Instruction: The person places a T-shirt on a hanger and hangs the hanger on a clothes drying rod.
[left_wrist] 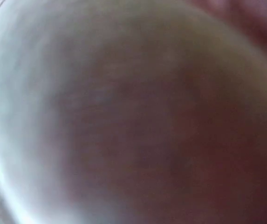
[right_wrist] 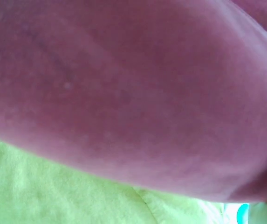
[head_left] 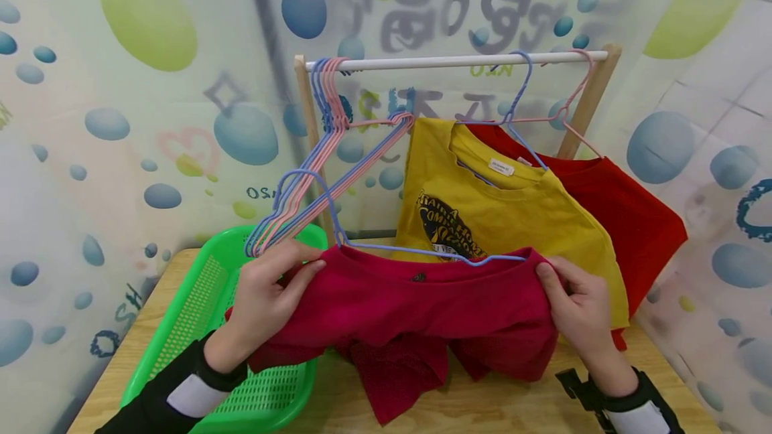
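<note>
A dark pink shirt (head_left: pixel 386 307) is spread between both hands in the head view, its neckline up and its lower part hanging in folds over the table. My left hand (head_left: pixel 265 297) pinches the left side of the neckline between thumb and fingers. On the other side, my right hand (head_left: pixel 579 300) pinches the right side of it. A blue hanger (head_left: pixel 398 248) lies along the neck opening, its hook rising at the left; its ends are hidden. In the right wrist view the pink cloth (right_wrist: pixel 124 102) fills most of the frame. The left wrist view is too blurred to read.
Behind the shirt stands a rack with a white rail (head_left: pixel 422 63). Several blue and pink hangers (head_left: pixel 328 119) hang at its left end. A yellow shirt (head_left: pixel 512 213) and a red shirt (head_left: pixel 639 220) hang at the right. A green basket (head_left: pixel 181 327) sits on the wooden table (head_left: pixel 500 410).
</note>
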Tool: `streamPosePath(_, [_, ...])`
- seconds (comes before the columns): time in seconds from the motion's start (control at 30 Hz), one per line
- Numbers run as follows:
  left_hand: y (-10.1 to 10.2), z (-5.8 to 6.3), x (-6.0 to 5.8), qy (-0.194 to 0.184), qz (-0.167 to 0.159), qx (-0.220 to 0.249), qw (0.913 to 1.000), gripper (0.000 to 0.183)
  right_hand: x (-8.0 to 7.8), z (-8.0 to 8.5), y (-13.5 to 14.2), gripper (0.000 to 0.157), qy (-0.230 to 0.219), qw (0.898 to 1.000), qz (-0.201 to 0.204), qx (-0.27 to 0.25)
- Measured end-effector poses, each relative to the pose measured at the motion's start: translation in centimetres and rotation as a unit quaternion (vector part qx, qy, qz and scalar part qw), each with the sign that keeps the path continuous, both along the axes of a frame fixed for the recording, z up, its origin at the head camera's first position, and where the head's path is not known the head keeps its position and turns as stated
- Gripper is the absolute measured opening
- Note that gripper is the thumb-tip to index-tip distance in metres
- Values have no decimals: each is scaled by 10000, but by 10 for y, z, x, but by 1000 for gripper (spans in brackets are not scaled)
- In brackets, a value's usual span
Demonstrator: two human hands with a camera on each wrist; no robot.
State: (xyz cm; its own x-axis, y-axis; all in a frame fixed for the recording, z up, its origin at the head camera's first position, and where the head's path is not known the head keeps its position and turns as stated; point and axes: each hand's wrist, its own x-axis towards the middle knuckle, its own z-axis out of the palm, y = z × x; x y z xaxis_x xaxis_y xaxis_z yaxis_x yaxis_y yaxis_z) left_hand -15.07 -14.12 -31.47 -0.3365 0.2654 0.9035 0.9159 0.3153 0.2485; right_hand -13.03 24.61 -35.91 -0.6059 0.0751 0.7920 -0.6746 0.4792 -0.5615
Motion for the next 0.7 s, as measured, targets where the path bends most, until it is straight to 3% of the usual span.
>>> streamPosePath(0.17, [3, -4, 1, -304, -303, -94, 9990, 31, 3, 2, -1, 16, -165, 9981, 69, 585])
streamPosePath(0.3, [1, -15, 1, -948, -478, -48, 9943, 29, 5, 2, -2, 18, -190, 9926, 14, 1198])
streamPosePath(0.47, [-1, -23, 1, -1721, -698, -108, 9825, 23, 4, 0, -3, 22, -109, 9836, 116, 1795])
streamPosePath(0.7, [3, -25, 3, -1892, -751, -123, 9790, 20, 0, -2, -6, 19, 191, 9725, 380, 2288])
